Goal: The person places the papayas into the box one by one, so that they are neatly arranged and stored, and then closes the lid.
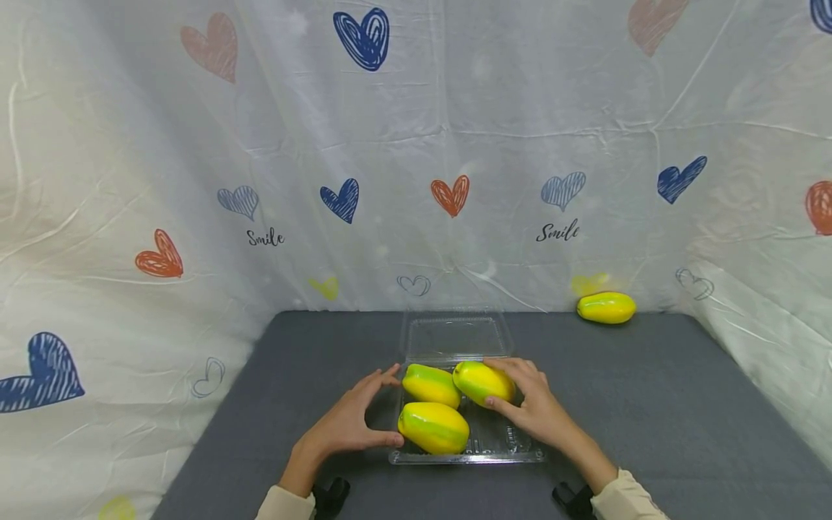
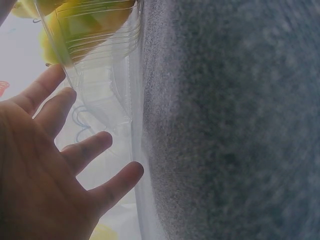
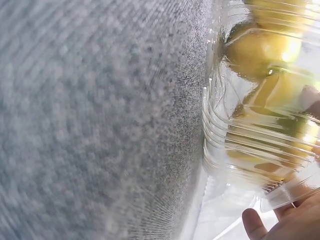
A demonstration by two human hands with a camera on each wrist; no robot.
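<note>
A clear plastic clamshell box [image 1: 494,433] lies opened out, its lid [image 1: 458,338] folded back towards the wall. Inside are three yellow-green papayas: one at the front left [image 1: 433,428], one behind it [image 1: 431,386] and one at the back right [image 1: 481,383]. My right hand [image 1: 536,404] grips the back-right papaya, thumb in front and fingers behind. At the box's left side my left hand [image 1: 344,422] is spread, thumb tip beside the front papaya and fingertips near the rear one. In the left wrist view, the left hand's straight fingers [image 2: 47,92] reach the box's clear wall [image 2: 100,95].
Another papaya [image 1: 607,308] lies at the back right of the grey-covered table [image 1: 312,361], by the wall. A white sheet [image 1: 390,144] printed with hearts hangs behind and along both sides. Dark wrist devices [image 1: 331,498] show beneath the sleeves.
</note>
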